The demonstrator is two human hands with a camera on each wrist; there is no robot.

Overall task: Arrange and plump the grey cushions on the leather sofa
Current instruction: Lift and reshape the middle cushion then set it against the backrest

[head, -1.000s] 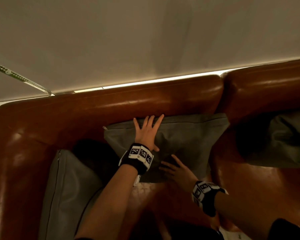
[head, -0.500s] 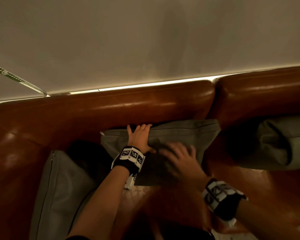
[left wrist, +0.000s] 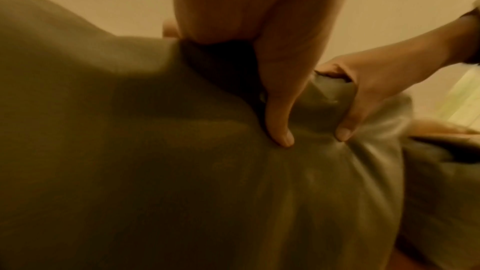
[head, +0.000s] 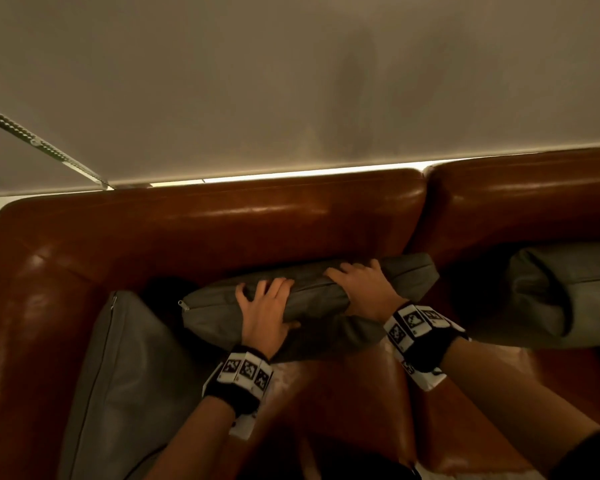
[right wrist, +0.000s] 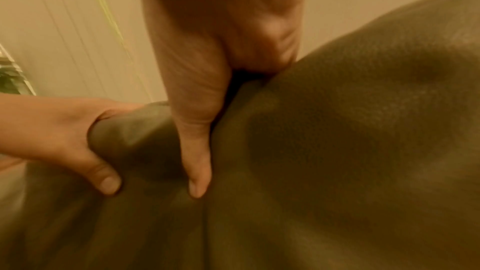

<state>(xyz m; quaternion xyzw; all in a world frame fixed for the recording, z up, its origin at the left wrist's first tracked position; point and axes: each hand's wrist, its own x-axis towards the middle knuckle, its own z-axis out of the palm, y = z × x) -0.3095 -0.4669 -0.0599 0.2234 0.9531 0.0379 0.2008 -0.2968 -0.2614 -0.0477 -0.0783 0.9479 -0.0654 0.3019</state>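
A grey cushion leans against the backrest of the brown leather sofa, its top edge bunched up. My left hand grips that top edge left of centre, fingers curled over it and thumb on the front. My right hand grips the same edge just to the right. In the left wrist view my left thumb presses into the cushion, with the right hand beside it. The right wrist view shows the right thumb dug into the cushion next to the left hand.
A second grey cushion lies at the sofa's left arm, zip edge up. A third grey cushion sits on the right seat against the backrest. A pale roller blind with a bead chain hangs behind the sofa.
Both hands went from lying flat on the cushion's face to gripping its top edge. The right hand came up from the lower front. The cushion's top is now bunched and pulled forward.
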